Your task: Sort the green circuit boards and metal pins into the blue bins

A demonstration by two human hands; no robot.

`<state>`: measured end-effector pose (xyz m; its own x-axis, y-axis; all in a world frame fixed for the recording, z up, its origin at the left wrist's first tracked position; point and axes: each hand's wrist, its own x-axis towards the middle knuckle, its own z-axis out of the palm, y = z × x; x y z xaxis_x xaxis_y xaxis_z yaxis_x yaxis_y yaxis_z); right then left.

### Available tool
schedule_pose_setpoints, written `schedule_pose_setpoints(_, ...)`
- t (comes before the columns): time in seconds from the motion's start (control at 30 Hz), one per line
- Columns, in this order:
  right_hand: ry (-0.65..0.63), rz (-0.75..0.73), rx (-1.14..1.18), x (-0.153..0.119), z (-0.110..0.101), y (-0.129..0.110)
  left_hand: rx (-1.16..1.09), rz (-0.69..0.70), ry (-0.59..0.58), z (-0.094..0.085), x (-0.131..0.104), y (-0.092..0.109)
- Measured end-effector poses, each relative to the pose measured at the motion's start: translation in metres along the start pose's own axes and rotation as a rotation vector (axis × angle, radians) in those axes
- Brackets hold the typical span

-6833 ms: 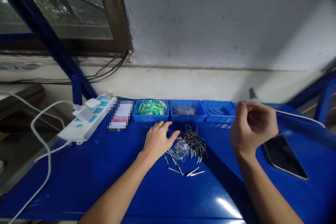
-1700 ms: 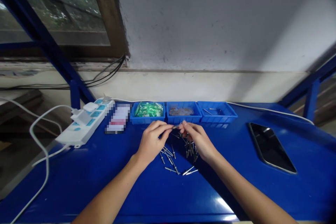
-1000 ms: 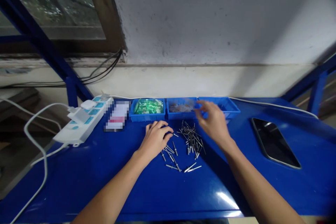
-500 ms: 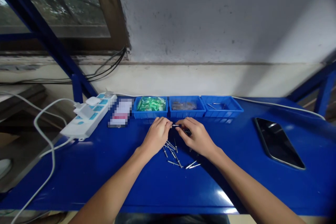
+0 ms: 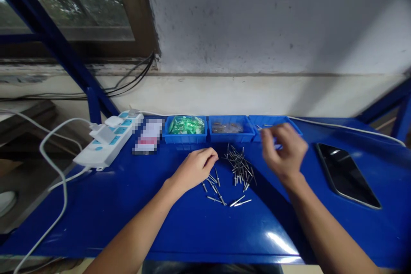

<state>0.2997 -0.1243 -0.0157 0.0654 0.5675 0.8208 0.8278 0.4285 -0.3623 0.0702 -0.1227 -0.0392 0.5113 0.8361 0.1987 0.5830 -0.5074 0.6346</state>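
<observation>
My left hand (image 5: 196, 166) rests low over the table with thumb and fingertips pressed together; whatever is between them is hidden. My right hand (image 5: 285, 150), a little blurred, is raised in front of the right blue bin (image 5: 293, 126), its fingers curled toward the thumb. I cannot make out what it holds. Between the hands lies a heap of metal blind rivets (image 5: 240, 167). A smaller scatter of rivets (image 5: 214, 187) lies beside and below my left hand, and a few more rivets (image 5: 239, 202) are nearer to me.
A blue bin with green packets (image 5: 186, 126) and a blue bin with a clear bag (image 5: 227, 127) stand along the back. A power strip (image 5: 109, 141) and a blurred-out card (image 5: 148, 137) are at left. A phone (image 5: 348, 175) lies at right.
My right hand has moved away from my left hand, rightward and up to the right bin, uncovering the rivet heap. The rivet seen between both hands no longer shows there.
</observation>
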Motion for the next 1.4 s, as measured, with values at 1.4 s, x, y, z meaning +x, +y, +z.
schedule_pose_setpoints(1.4,-0.188,-0.059,0.226,-0.001,0.001,-0.006,0.098,-0.007,0.027,-0.022,-0.002,-0.006)
